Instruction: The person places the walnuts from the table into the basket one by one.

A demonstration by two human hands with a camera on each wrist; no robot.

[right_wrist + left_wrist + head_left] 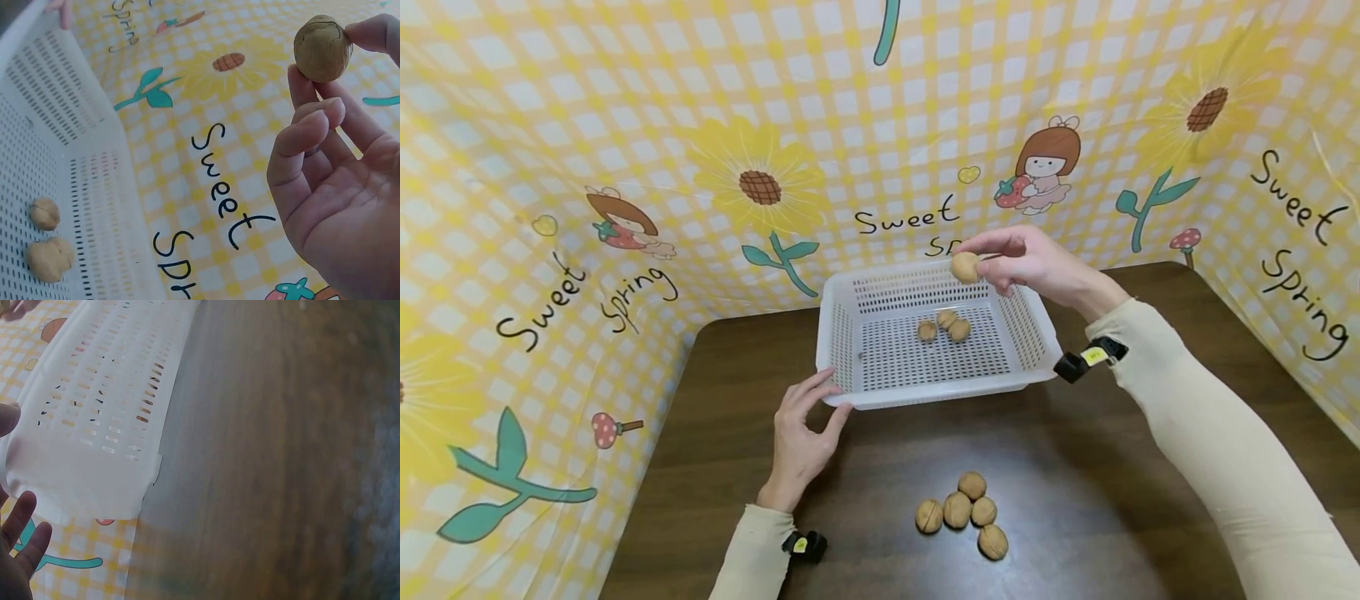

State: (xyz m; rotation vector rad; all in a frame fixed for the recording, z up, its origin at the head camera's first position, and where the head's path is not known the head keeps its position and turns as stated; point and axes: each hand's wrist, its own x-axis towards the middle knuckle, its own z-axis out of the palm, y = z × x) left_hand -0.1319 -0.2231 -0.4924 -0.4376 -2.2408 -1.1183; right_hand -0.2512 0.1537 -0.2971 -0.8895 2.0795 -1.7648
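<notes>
A white perforated plastic basket (936, 397) stands on the dark wooden table, with three walnuts (958, 330) grouped on its floor. My left hand (803, 437) grips the basket's near left corner, thumb and fingers on either side of the rim. Above the basket's far right side, my right hand (1028, 262) pinches a walnut (323, 49) between thumb and fingertips. The right wrist view shows this walnut whole, its seam visible, with the other fingers curled beneath it.
Several more walnuts (957, 510) lie clustered on the table (1075, 500), in front of the basket. Yellow checked cloth (880, 117) printed with flowers and lettering rises behind the table and along both sides.
</notes>
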